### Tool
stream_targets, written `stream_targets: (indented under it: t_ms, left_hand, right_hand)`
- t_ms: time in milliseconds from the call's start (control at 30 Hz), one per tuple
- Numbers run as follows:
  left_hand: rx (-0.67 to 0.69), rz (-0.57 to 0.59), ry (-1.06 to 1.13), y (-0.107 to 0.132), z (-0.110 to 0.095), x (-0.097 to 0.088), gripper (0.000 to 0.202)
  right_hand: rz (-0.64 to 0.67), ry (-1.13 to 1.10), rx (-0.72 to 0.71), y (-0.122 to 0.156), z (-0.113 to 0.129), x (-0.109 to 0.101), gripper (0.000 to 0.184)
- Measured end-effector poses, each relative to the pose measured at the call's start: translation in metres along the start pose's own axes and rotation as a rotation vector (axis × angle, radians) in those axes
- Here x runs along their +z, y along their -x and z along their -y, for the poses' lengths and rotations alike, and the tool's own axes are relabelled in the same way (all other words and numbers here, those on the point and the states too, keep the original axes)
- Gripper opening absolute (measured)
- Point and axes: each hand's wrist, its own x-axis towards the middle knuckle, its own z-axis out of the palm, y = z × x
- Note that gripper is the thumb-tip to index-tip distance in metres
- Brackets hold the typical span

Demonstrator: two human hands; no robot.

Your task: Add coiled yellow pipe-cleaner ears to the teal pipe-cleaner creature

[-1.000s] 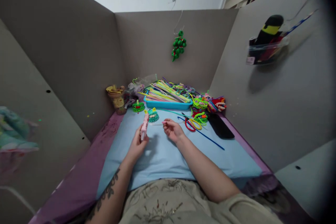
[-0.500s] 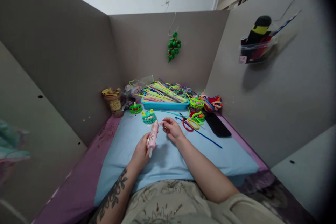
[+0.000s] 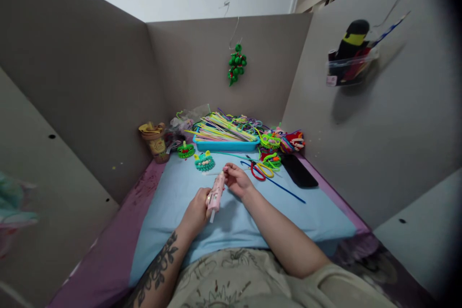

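My left hand [image 3: 198, 208] is wrapped round a pink glue gun [image 3: 216, 193], a clear glue stick jutting from its rear end. The gun's nozzle points away from me and meets the fingertips of my right hand [image 3: 237, 180]. Those fingertips pinch a small pink piece [image 3: 225, 168], too small to make out. Beyond the gun sits a teal pipe-cleaner piece with yellow ears [image 3: 204, 161]. A green frog-like piece [image 3: 186, 150] lies to its left. Scissors with red and yellow handles [image 3: 263, 170] rest right of my right hand, near a blue pipe cleaner [image 3: 281, 186].
A blue tray [image 3: 226, 146] heaped with pipe cleaners stands at the back. To its left is a cup [image 3: 158, 144]; on the right lie a black phone-like slab [image 3: 299, 171] and several colourful pieces [image 3: 270, 142]. Grey panels [image 3: 195, 67] enclose the table on three sides.
The glue gun has moved right in my left hand, bringing its nozzle to the pink piece. My right hand has stayed nearly in place, still pinching.
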Motion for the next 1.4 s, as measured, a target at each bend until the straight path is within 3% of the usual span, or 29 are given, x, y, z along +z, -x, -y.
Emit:
stream_targets:
  t_ms: [767,1400]
  left_hand:
    - [-0.053,-0.005,-0.007,-0.0012,0.0018,0.0009,0.027]
    - [-0.021,0.011,-0.018,-0.0002,-0.0032,-0.0019,0.027]
  right_hand:
    - [0.017,0.015,0.018,0.0006,-0.0026,-0.0012,0.020]
    - [0.044,-0.003,0.001,-0.0010,-0.0026,-0.0034,0.020]
